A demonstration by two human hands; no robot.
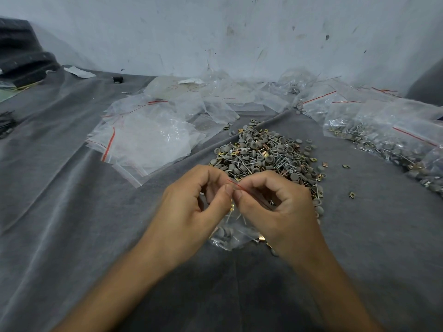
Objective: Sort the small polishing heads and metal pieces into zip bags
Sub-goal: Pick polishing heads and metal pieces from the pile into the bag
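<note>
— How many hands are counted?
— Two: a left hand (191,204) and a right hand (278,207). One zip bag (230,236) is pinched between them.
— And the polishing heads and metal pieces?
— One heap (263,152) is seen. Its pieces are far too many to be counted.
— Are any pieces found apart from it?
— At least three brass clips (346,166) are made out, scattered to its right.
— How many empty bags (148,137) are there?
— One overlapping pile; no exact number can be given.
— And the filled bags (383,133)?
— Several, though their edges cannot be told apart.
— Anything else?
— One small black object (117,79) and one grey cloth (72,212).
</note>
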